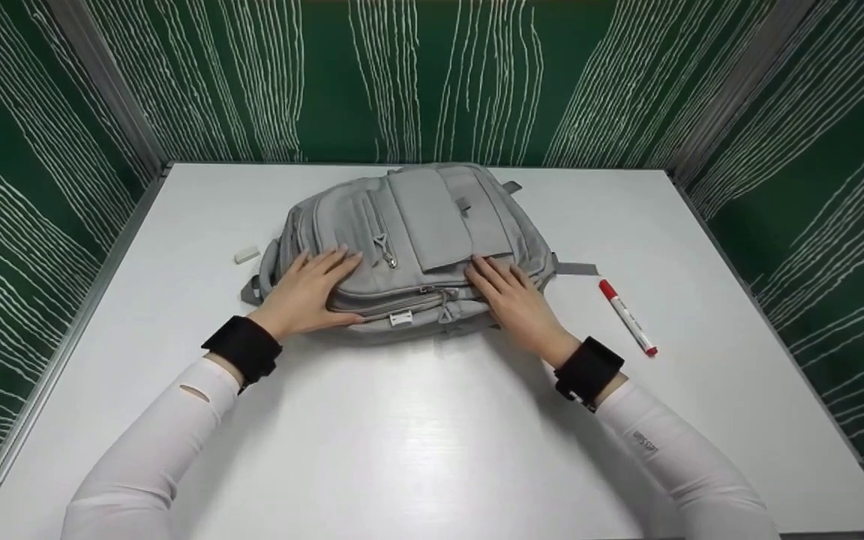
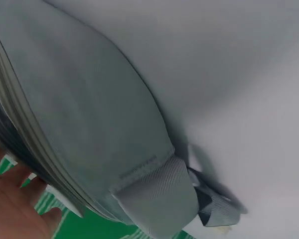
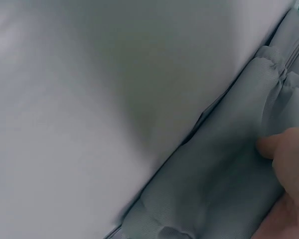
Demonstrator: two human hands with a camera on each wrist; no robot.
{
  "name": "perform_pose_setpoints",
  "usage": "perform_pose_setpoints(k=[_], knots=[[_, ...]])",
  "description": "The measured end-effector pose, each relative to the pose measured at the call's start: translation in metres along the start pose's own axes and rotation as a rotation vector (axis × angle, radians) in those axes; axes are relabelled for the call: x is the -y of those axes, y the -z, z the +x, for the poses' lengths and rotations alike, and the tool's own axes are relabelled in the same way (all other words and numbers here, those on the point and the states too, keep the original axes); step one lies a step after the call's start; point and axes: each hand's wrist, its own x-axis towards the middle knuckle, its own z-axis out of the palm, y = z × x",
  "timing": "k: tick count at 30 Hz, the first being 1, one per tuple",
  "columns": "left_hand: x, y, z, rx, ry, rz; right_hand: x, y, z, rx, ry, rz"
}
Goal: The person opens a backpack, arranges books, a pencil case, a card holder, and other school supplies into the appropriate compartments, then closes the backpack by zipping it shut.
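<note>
A grey backpack [image 1: 424, 217] lies flat on the white table, its flap and zipped front facing up. My left hand [image 1: 303, 295] rests on its near left part, fingers spread over the front and thumb along the near zipped edge. On the near right side, my right hand [image 1: 523, 309] lays its fingers on the fabric just below the flap [image 1: 432, 217]. In the left wrist view, the left hand's fingers [image 2: 20, 199] show beside the bag's side and a webbing strap [image 2: 159, 194]. The right wrist view has the right thumb [image 3: 271, 146] against the grey fabric.
A red-capped white marker [image 1: 627, 317] lies on the table right of the backpack. Left of the bag is a small white block [image 1: 247, 255] like an eraser. A grey strap end [image 1: 577, 268] sticks out toward the marker. Green walls with white lines enclose the table.
</note>
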Motion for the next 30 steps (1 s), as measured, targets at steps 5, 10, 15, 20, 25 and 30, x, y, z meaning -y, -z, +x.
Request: perform_pose_setpoints(k=[5, 10, 15, 20, 25, 30], knots=[[-0.018, -0.008, -0.009, -0.008, -0.044, -0.033, -0.026, -0.001, -0.001, 0.016, -0.034, -0.032], [-0.041, -0.015, -0.012, -0.010, -0.063, -0.048, -0.050, -0.001, 0.002, 0.042, -0.081, -0.057], [-0.056, -0.018, -0.012, -0.005, -0.050, -0.048, -0.061, 0.001, 0.008, 0.088, -0.160, -0.004], [-0.047, -0.016, -0.009, -0.039, -0.053, -0.007, -0.049, 0.006, 0.008, 0.058, -0.201, 0.046], [-0.018, -0.008, -0.004, -0.048, -0.006, 0.018, -0.013, 0.014, 0.009, -0.054, -0.189, 0.114], [0.010, 0.005, 0.008, 0.010, 0.042, 0.083, 0.033, 0.015, 0.017, -0.127, -0.012, 0.094]])
